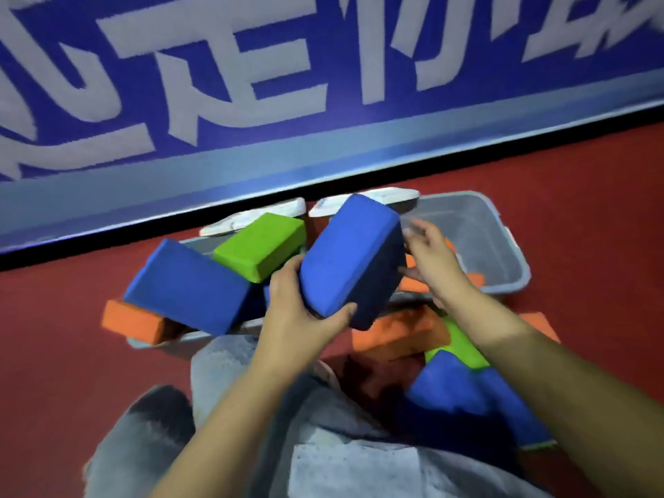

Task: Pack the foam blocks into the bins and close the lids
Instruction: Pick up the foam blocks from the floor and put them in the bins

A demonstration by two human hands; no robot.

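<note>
blue banner [251, 84] | large white Chinese characters, cropped and blurred | none legible | no other text

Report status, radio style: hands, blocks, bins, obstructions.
Left hand grips blue block; right hand open beside it. Right bin open, nearly empty. Left bin overflowing.

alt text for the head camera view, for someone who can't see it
A person's left hand grips a blue foam block above two grey bins on a red floor, while the right hand hovers open beside it. The left bin is overfilled with blocks; the right bin looks mostly empty.
</note>
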